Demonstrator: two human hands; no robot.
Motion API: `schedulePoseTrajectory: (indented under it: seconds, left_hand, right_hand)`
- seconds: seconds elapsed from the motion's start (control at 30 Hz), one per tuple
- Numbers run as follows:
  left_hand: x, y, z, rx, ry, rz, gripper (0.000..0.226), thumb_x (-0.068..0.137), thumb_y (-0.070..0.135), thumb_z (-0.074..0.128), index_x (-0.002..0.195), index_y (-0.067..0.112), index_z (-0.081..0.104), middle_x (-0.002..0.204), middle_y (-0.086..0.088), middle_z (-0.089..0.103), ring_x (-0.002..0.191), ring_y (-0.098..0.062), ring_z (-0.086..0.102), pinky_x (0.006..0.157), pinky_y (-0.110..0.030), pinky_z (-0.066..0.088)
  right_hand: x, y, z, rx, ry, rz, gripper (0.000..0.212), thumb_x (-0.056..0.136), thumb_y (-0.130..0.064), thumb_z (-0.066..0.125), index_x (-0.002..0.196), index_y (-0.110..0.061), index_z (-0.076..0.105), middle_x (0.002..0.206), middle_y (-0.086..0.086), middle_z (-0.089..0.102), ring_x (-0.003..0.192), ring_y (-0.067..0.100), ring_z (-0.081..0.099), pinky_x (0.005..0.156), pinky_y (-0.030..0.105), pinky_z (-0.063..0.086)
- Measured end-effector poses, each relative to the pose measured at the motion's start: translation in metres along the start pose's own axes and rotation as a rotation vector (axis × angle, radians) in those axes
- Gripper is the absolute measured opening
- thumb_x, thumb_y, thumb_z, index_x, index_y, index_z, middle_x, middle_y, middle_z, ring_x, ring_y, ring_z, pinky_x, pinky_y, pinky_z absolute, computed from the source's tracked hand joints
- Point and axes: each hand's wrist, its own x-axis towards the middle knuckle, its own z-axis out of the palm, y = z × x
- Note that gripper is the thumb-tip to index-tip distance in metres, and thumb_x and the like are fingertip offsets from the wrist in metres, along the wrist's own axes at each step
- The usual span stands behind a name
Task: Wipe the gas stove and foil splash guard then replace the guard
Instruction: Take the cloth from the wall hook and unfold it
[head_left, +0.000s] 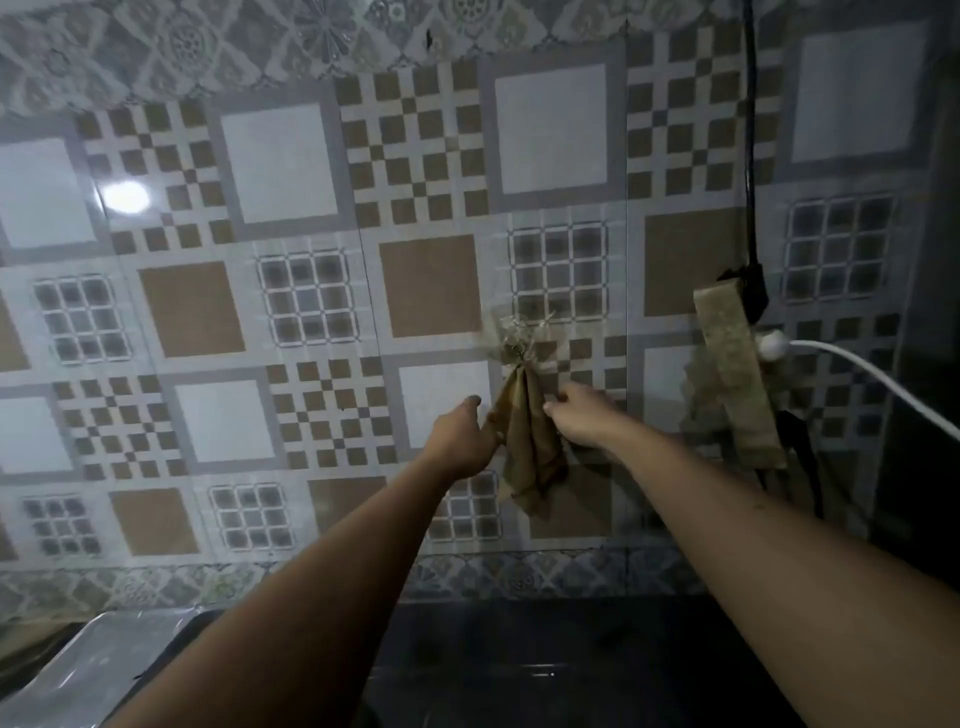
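Foil splash guard lies at the near left, below the tiled wall, off its post for cleaning. Both hands reach far: left hand and right hand pinch the hanging cloth (presumably unhooking it).

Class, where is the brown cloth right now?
The brown cloth hangs on the tiled wall, centre-right of the head view, between both hands, left of the power strip.
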Motion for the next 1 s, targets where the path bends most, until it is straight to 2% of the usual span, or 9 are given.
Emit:
schedulePoseTrajectory:
  seconds: [0.17,0.3,0.37,0.43,0.5,0.6,0.73,0.87,1.0]
  left_hand:
    - [0.02,0.009,0.009,-0.179,-0.043,-0.041,0.05,0.093,0.011,0.053,0.141,0.01,0.038,0.13,-0.016,0.057,0.117,-0.031,0.055,0.098,-0.041,0.047]
    - [0.024,0.011,0.009,-0.21,-0.004,-0.06,0.03,0.094,0.009,0.052,0.123,0.009,0.056,0.116,-0.015,0.063,0.107,-0.028,0.059,0.084,-0.035,0.05]
    - [0.026,0.011,0.008,-0.232,-0.022,-0.061,0.017,0.092,0.005,0.054,0.103,0.009,0.065,0.108,-0.013,0.065,0.103,-0.026,0.06,0.079,-0.031,0.049]
    - [0.023,0.013,0.005,-0.262,-0.03,-0.064,0.01,0.091,0.005,0.055,0.092,0.011,0.063,0.103,-0.013,0.064,0.101,-0.026,0.061,0.081,-0.033,0.051]
    - [0.021,0.015,0.001,-0.309,-0.017,-0.057,0.008,0.091,0.006,0.056,0.087,0.013,0.057,0.1,-0.013,0.063,0.099,-0.027,0.061,0.084,-0.037,0.053]
    - [0.017,0.02,-0.009,-0.339,0.021,-0.026,0.009,0.09,0.01,0.057,0.086,0.015,0.051,0.091,-0.009,0.057,0.088,-0.022,0.057,0.074,-0.033,0.05]
    - [-0.007,0.026,-0.035,-0.349,-0.003,-0.004,0.013,0.087,0.011,0.064,0.089,0.015,0.051,0.103,-0.015,0.062,0.098,-0.029,0.062,0.087,-0.043,0.055]
    - [-0.042,0.032,-0.069,-0.353,-0.046,0.01,0.032,0.081,0.016,0.074,0.106,0.013,0.053,0.107,-0.011,0.062,0.099,-0.027,0.063,0.085,-0.043,0.057]
    - [-0.1,0.035,-0.11,-0.281,-0.123,0.077,0.031,0.08,0.017,0.074,0.108,0.015,0.061,0.108,-0.007,0.061,0.1,-0.023,0.059,0.082,-0.035,0.054]
  right_hand:
    - [0.013,-0.003,0.013,0.254,-0.051,0.072,0.049,0.095,-0.03,0.047,0.139,-0.01,0.042,0.136,0.011,0.05,0.12,0.029,0.05,0.098,0.041,0.045]
    - [0.013,-0.004,0.012,0.379,-0.087,0.058,0.029,0.097,-0.019,0.049,0.121,-0.006,0.059,0.112,0.009,0.062,0.096,0.022,0.057,0.068,0.028,0.046]
    - [0.012,-0.001,0.009,0.393,-0.078,0.041,0.022,0.096,-0.018,0.051,0.111,-0.008,0.063,0.107,0.009,0.064,0.098,0.023,0.059,0.078,0.033,0.05]
    - [0.008,-0.004,0.006,0.428,-0.042,0.025,0.014,0.094,-0.019,0.055,0.105,-0.012,0.062,0.108,0.011,0.065,0.101,0.025,0.061,0.091,0.04,0.051]
    - [0.003,-0.007,-0.001,0.442,0.019,-0.002,0.017,0.092,-0.018,0.058,0.108,-0.013,0.058,0.109,0.011,0.065,0.101,0.026,0.061,0.094,0.042,0.05]
    - [-0.006,-0.013,-0.012,0.431,0.064,-0.056,0.022,0.091,-0.017,0.06,0.113,-0.012,0.056,0.098,0.006,0.062,0.096,0.023,0.059,0.087,0.035,0.049]
    - [-0.03,-0.02,-0.028,0.395,0.102,-0.123,0.009,0.091,-0.015,0.06,0.099,-0.013,0.056,0.095,0.005,0.059,0.092,0.021,0.056,0.081,0.034,0.047]
    - [-0.065,-0.031,-0.041,0.288,0.085,-0.159,0.013,0.09,-0.016,0.061,0.101,-0.01,0.061,0.099,0.009,0.062,0.094,0.024,0.059,0.084,0.038,0.051]
    - [-0.124,-0.044,-0.057,0.184,0.016,-0.213,0.007,0.087,-0.011,0.062,0.088,-0.018,0.059,0.092,0.006,0.061,0.084,0.019,0.058,0.064,0.028,0.046]
